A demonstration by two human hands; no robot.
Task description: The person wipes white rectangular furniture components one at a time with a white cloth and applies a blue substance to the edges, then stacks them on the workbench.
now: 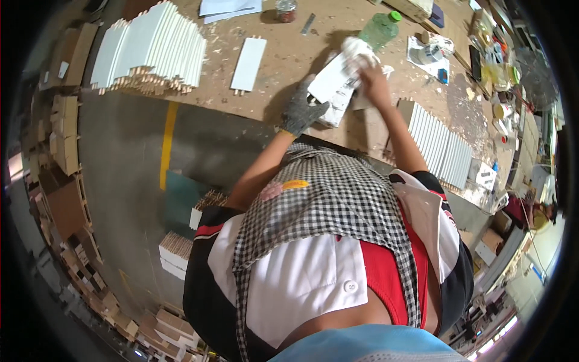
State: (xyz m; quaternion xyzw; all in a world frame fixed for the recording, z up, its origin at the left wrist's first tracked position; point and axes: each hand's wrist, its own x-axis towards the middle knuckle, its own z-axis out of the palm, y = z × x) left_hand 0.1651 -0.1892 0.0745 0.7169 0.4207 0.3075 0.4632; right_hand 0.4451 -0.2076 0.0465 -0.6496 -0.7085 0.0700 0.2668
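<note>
My left hand [301,110], in a dark grey knitted glove, grips the near left end of a white-painted panel [327,83]. The panel is tilted, its far end toward the upper right. My bare right hand [373,78] is closed on a crumpled white cloth [356,47] and presses it to the panel's far right end. Beneath the panel is a white, dark-marked block or package [341,104], partly hidden. Left of my hands, a single white panel [248,64] with short wooden dowels at its end lies on the brown worktable [265,90].
A stack of white dowelled panels [154,48] stands at the table's left; another row [437,142] stands by my right forearm. Beyond my hands are a green bottle [380,30], a jar [286,11], a small metal strip [308,24] and papers [230,8]. Clutter lines the right side.
</note>
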